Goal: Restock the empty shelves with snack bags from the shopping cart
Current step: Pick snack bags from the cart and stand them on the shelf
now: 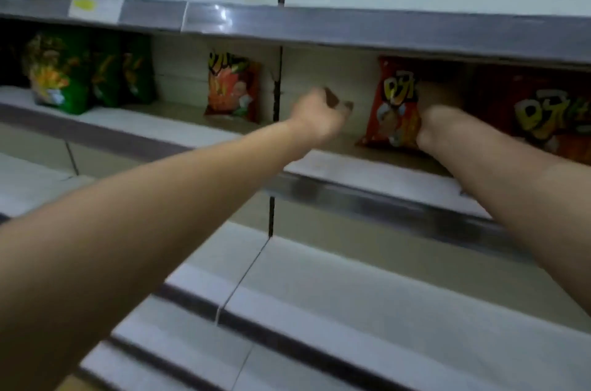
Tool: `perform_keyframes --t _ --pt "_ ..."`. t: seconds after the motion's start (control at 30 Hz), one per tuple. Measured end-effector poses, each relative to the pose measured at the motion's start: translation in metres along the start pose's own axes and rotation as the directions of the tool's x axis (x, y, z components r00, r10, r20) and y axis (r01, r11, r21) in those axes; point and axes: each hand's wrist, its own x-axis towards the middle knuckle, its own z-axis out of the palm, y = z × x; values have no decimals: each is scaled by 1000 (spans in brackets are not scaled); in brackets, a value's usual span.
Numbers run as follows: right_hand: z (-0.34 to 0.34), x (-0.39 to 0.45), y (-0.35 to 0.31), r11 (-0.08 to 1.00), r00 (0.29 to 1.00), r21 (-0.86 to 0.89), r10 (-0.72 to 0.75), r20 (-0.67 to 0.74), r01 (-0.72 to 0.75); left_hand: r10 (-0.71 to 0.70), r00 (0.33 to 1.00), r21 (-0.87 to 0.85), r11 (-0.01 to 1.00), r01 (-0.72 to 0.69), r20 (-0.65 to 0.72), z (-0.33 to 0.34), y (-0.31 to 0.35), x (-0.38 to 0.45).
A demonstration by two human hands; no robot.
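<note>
An upright red snack bag (391,103) stands on the middle shelf (367,171). My right hand (439,122) is at the bag's right edge and grips it, its fingers hidden behind the bag. To the left of that bag my left hand (319,115) hovers over the shelf with its fingers curled and nothing in it. A second red bag (543,119) of the same kind stands further right, partly behind my right forearm. The shopping cart is out of view.
On the same shelf further left stand an orange-red bag (232,87) and several green bags (60,71). The upper shelf's grey front rail (351,27) hangs low over the bags. White lower shelves (351,288) step out toward me.
</note>
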Motion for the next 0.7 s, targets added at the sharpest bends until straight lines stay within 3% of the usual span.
perform_keyframes --t 0.13,0.27,0.37,0.47,0.57,0.7 --pt "6 -68 38 974 983 -165 -170 -76 155 63 995 -50 997 -67 -79 -42 -27 -65" --pt "25 -147 82 929 971 -285 -237 27 235 -19 1000 -78 997 19 0 -68 -78 -126" --pt "34 -204 143 954 987 -280 -68 144 107 -153 985 -80 984 159 85 -79 -125 -174" --pt "33 -259 214 906 966 -411 187 178 -100 -332 931 -8 941 337 154 -77 -178 -225" --pt "20 -309 285 797 888 -550 415 199 -249 -493 842 120 870 478 219 -72 -234 -284" --pt "-5 -357 365 613 760 -697 632 151 -372 -620 723 299 783 546 305 -69 -295 -354"
